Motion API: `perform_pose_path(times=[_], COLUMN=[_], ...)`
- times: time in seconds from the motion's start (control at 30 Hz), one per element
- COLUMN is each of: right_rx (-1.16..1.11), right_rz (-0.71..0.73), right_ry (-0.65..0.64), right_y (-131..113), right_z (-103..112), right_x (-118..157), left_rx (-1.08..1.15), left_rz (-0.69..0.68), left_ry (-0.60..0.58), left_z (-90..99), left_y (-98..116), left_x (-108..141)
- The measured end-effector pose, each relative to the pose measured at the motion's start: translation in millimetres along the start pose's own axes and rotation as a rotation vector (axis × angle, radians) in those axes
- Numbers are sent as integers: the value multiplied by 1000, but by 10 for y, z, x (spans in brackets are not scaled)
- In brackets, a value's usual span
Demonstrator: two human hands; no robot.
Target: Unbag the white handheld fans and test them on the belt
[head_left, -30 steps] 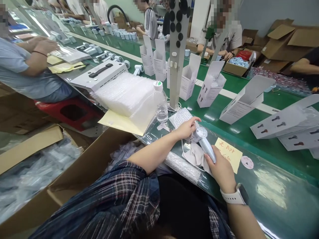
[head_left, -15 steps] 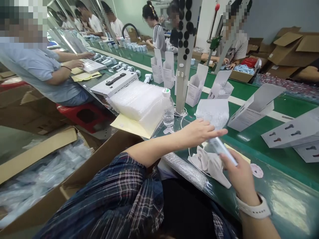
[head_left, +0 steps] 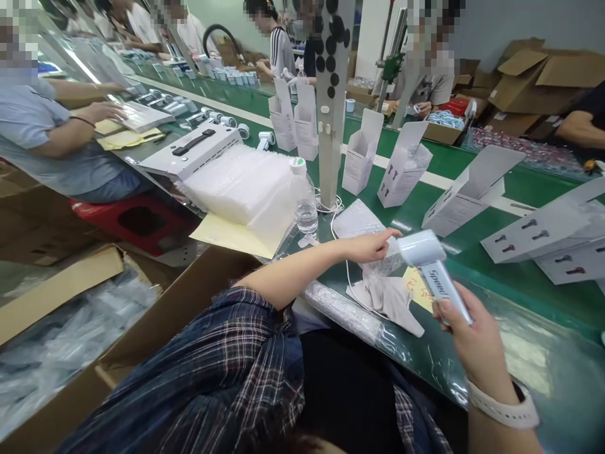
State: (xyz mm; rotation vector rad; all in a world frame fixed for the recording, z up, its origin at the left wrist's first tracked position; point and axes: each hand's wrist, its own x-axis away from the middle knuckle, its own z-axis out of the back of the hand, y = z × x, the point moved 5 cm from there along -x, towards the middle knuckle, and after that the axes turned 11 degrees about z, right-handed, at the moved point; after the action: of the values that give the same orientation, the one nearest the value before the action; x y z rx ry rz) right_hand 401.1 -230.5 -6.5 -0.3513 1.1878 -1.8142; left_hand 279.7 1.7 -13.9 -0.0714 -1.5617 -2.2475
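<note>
While right hand point(head_left: 466, 334) grips handheld fan point(head_left: 432, 265) by handle, left hand point(head_left: 371, 247) pinches bubble bag point(head_left: 385, 263) beside fan head.

Bright even light, belt point(head_left: 520, 353) glare, edges stretched, faces blurred

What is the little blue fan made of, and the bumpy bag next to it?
The fan looks like smooth, matte pale-blue plastic with printed lettering on its handle. The bag seems to be clear bubble wrap: see-through, covered in little bumps.

Water bottle point(head_left: 305, 200) beside open white boxes point(head_left: 362, 151)
</note>
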Motion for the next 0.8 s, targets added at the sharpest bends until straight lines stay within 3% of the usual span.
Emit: perform_pose_path(times=[0.13,0.23,0.37,0.47,0.57,0.63,0.73,0.8], right_rx=[369,538,851,960,834,587,264,232], right_rz=[-28,-44,108,267,276,169,78,74], right_ry=[-195,-269,-356,-389,-347,-226,-115,-88], right_y=[252,296,122,-77,-207,-231,-269,-344], right_z=[-337,-554,-706,-710,-594,-489,-468,-488], right_x=[-68,-69,-21,-47,-167,-261,-320,-312], left_rx=[120,189,191,-54,-666,-964,-1114,-1104], left_rz=[96,126,64,-109,-350,-423,-470,-515], left_ry=[73,169,296,248,173,241,326,334], left_z=[-93,-57,-14,-102,-251,-252,-215,-219], left_y=[-394,-513,-335,14,357,505,681,777], left_x=[-253,-307,-206,-1,265,402,525,574])
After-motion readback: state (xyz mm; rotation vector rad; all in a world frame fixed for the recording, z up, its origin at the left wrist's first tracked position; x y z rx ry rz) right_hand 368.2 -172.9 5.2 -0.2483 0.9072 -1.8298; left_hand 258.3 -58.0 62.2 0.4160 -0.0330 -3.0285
